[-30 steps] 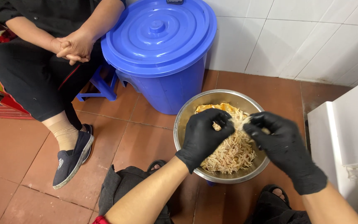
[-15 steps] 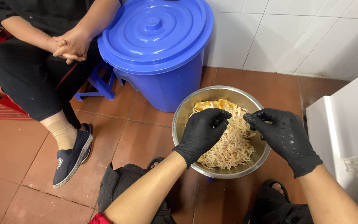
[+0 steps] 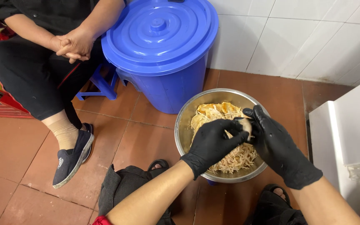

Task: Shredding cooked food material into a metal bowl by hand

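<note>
Far left, a seated person in black clothes (image 3: 42, 71) with clasped hands (image 3: 71, 43), one dark slip-on shoe (image 3: 72, 156) on the red tile floor (image 3: 126, 137), sitting on a blue stool (image 3: 101, 85). Next right, a big blue lidded bucket (image 3: 161, 46) against the white tiled wall (image 3: 296, 33), touching or just behind the steel bowl (image 3: 184, 125). The bowl sits low on the floor between the wearer's sandalled feet and holds pale shredded meat (image 3: 236, 156), with yellower unshredded pieces (image 3: 213, 110) at the far side. Change since the earlier frames: a second ago the two gloved hands were a little apart over the bowl, each pinching strands; now they have closed in and meet over one pale chunk (image 3: 246, 127) at the bowl's middle-right. My read: the shredding goes on, a fresh piece taken up to be pulled apart, with the pile of shreds already large. Left hand (image 3: 211, 143) in a black glove: fingers (image 3: 234, 129) curled in, clenched on the near side of the chunk, thumb hidden. Right hand (image 3: 278, 146) in a black glove: fingers (image 3: 255, 118) bent over the top and far side of the same chunk, gripping it. Both hands touch each other at the chunk, held just above the shreds. Far right, a white cabinet (image 3: 351, 129) stands apart from the bowl.
</note>
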